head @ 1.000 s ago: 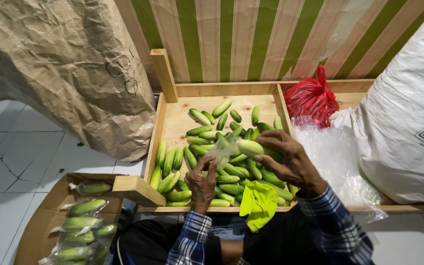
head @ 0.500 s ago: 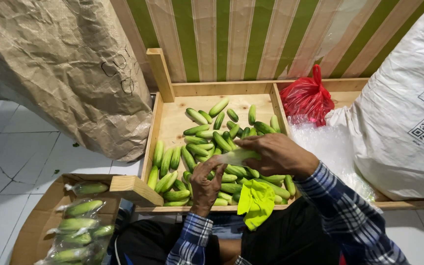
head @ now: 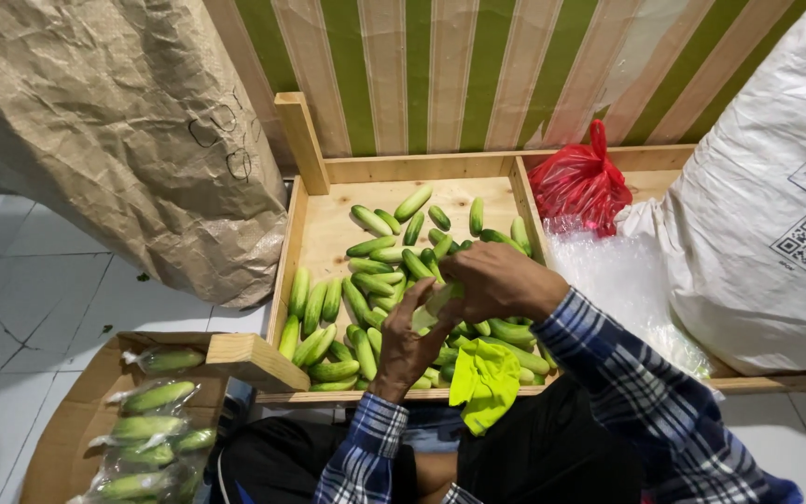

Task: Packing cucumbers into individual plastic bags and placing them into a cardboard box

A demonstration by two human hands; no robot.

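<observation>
A cucumber in a clear plastic bag (head: 433,303) sits above the wooden tray (head: 328,219) of loose cucumbers (head: 370,250), both hands now closed together on it: left hand (head: 405,341) beneath, right hand (head: 496,280) clamped over, hiding most of it. A cardboard box (head: 67,439), partly cut off, holds bagged cucumbers (head: 146,429).

Two hands (head: 464,308), one red bag (head: 578,184)

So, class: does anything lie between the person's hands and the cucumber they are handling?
Nothing visible does: the left hand and right hand both already touch the cucumber, which seems partly wrapped in thin clear plastic.
</observation>
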